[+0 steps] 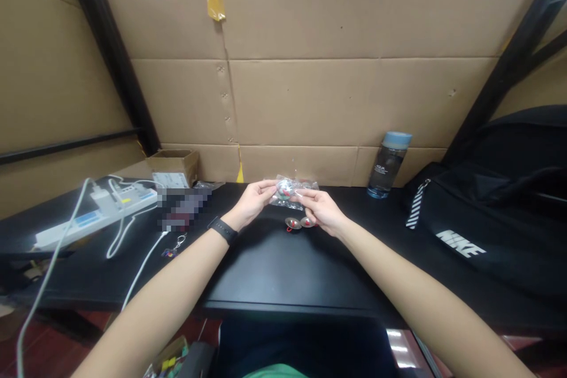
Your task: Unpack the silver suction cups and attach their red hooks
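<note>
Both hands meet above the black table (283, 266). Between them is a small clear plastic bag (286, 201) with something round, greenish and red inside that I cannot make out in detail. My left hand (254, 204) pinches the bag's left side; a dark band sits on that wrist. From the right, my right hand (322, 209) has its fingers closed on the other side of the bag. Just below lie two small shiny metal discs with red cords, the left disc (293, 223) in plain sight and the right disc (307, 222) partly behind my right hand.
A water bottle (388, 165) with a blue lid and a black Nike bag (487, 207) stand on the right. At left are a white power strip (84, 227) with cables, a small cardboard box (175, 162) and a keyring (178, 242). A cardboard wall (310, 100) closes the back.
</note>
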### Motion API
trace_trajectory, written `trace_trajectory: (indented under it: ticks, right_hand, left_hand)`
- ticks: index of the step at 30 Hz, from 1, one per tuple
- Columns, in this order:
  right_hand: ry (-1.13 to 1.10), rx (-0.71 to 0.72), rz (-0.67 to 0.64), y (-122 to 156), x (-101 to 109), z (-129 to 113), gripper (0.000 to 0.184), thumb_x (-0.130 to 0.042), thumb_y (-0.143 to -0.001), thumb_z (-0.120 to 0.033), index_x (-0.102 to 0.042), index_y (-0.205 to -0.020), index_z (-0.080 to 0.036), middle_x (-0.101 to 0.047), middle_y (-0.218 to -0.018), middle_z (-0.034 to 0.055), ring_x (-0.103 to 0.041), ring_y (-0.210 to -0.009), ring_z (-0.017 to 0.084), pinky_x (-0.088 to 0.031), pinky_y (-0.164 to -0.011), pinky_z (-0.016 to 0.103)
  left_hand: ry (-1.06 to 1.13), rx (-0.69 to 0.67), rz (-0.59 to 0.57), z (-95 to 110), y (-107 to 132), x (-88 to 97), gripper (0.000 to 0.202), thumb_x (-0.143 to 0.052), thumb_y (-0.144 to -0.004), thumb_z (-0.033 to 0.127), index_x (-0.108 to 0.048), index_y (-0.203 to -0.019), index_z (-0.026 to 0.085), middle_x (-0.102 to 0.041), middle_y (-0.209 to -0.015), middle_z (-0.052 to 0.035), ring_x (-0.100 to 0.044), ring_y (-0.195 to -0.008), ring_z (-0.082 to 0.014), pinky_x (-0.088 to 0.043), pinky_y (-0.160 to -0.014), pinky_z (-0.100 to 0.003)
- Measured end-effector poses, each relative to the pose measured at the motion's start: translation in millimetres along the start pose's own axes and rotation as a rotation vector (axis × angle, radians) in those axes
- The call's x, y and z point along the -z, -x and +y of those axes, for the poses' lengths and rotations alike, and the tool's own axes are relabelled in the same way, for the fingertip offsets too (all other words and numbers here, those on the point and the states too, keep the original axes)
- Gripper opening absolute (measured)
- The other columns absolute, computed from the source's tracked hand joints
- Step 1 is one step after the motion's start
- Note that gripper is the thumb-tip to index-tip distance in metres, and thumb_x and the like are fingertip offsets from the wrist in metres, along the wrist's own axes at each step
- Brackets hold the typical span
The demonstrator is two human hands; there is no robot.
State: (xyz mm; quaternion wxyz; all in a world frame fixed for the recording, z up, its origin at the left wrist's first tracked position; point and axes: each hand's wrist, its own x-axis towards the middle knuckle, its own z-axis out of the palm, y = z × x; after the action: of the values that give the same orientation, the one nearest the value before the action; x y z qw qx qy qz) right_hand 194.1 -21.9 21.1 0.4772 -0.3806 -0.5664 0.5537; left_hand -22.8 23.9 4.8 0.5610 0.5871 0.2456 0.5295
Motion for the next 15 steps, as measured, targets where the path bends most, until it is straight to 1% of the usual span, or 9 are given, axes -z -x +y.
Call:
trace_trajectory:
  ticks: [1, 3, 4, 5, 8, 9, 11, 13, 15]
  right_hand:
    - [0.002, -0.002, 0.021, -0.8, -0.5, 2.8, 0.042, -0.079, -0.076, -0.040, -0.074, -0.110, -0.016, -0.076, -0.089, 0.0083, -0.038, -0.034, 0.002, -0.030, -0.031, 0.020]
    - [0.009, 0.003, 0.074, -2.8, 0.4, 9.0, 0.044, -0.082, -0.073, -0.042, -0.075, -0.106, -0.013, -0.071, -0.067, 0.0048, -0.038, -0.033, 0.004, -0.031, -0.031, 0.020]
    - [0.011, 0.011, 0.095, -3.9, 1.7, 11.6, 0.045, -0.083, -0.072, -0.042, -0.076, -0.105, -0.012, -0.069, -0.062, 0.0036, -0.038, -0.032, 0.005, -0.030, -0.031, 0.020]
    - [0.014, 0.025, 0.106, -5.0, 3.3, 13.7, 0.046, -0.084, -0.071, -0.043, -0.076, -0.104, -0.012, -0.068, -0.061, 0.0036, -0.039, -0.032, 0.005, -0.030, -0.030, 0.020]
    - [0.033, 0.069, 0.079, -6.6, 8.0, 15.8, 0.049, -0.085, -0.069, -0.043, -0.077, -0.106, -0.012, -0.073, -0.073, 0.0064, -0.040, -0.032, 0.004, -0.029, -0.029, 0.019]
    - [0.038, 0.078, 0.062, -6.6, 9.0, 15.3, 0.050, -0.085, -0.070, -0.044, -0.076, -0.107, -0.012, -0.074, -0.074, 0.0063, -0.041, -0.032, 0.004, -0.030, -0.030, 0.019]
    - [0.045, 0.076, 0.028, -5.8, 9.6, 13.5, 0.051, -0.084, -0.071, -0.045, -0.075, -0.110, -0.012, -0.072, -0.069, 0.0046, -0.041, -0.032, 0.004, -0.032, -0.031, 0.019]
    - [0.055, 0.063, 0.022, -4.7, 9.1, 12.0, 0.052, -0.084, -0.072, -0.046, -0.075, -0.110, -0.011, -0.070, -0.064, 0.0034, -0.042, -0.033, 0.005, -0.035, -0.033, 0.019]
    - [0.074, 0.062, 0.044, -4.2, 8.6, 11.7, 0.052, -0.084, -0.071, -0.046, -0.075, -0.107, -0.010, -0.069, -0.064, 0.0040, -0.043, -0.033, 0.005, -0.035, -0.033, 0.020]
  left_hand:
    - [-0.008, 0.002, -0.016, -0.8, 0.6, -1.0, 0.047, -0.082, -0.078, 0.039, -0.073, -0.117, 0.013, -0.074, -0.115, -0.0145, -0.071, -0.098, -0.0208, -0.055, -0.091, -0.034]
    - [-0.035, 0.007, -0.026, -2.6, 1.7, -3.2, 0.049, -0.083, -0.077, 0.040, -0.073, -0.117, 0.012, -0.075, -0.111, -0.0145, -0.071, -0.092, -0.0200, -0.056, -0.088, -0.034]
    - [-0.056, 0.009, -0.014, -3.3, 2.2, -4.4, 0.050, -0.083, -0.077, 0.040, -0.072, -0.117, 0.012, -0.075, -0.109, -0.0144, -0.072, -0.090, -0.0197, -0.057, -0.087, -0.034]
    - [-0.079, 0.010, 0.010, -3.5, 2.7, -5.5, 0.051, -0.085, -0.075, 0.040, -0.073, -0.116, 0.012, -0.076, -0.106, -0.0143, -0.072, -0.089, -0.0198, -0.057, -0.086, -0.034]
    - [-0.164, -0.010, 0.099, -1.6, 3.8, -8.3, 0.048, -0.088, -0.071, 0.038, -0.074, -0.109, 0.011, -0.077, -0.099, -0.0140, -0.073, -0.087, -0.0218, -0.058, -0.085, -0.035]
    - [-0.192, -0.027, 0.125, -0.4, 4.0, -9.2, 0.047, -0.088, -0.070, 0.038, -0.075, -0.106, 0.011, -0.078, -0.097, -0.0138, -0.073, -0.087, -0.0226, -0.059, -0.084, -0.036]
    - [-0.239, -0.071, 0.166, 1.9, 4.4, -10.8, 0.043, -0.086, -0.072, 0.039, -0.076, -0.104, 0.012, -0.078, -0.095, -0.0135, -0.074, -0.087, -0.0243, -0.060, -0.083, -0.037]
    - [-0.277, -0.112, 0.185, 3.2, 4.4, -12.3, 0.040, -0.083, -0.075, 0.040, -0.076, -0.103, 0.012, -0.078, -0.097, -0.0135, -0.074, -0.090, -0.0255, -0.060, -0.083, -0.038]
    - [-0.306, -0.136, 0.166, 3.6, 4.2, -13.1, 0.038, -0.080, -0.078, 0.041, -0.075, -0.103, 0.013, -0.077, -0.101, -0.0135, -0.074, -0.092, -0.0256, -0.060, -0.083, -0.038]
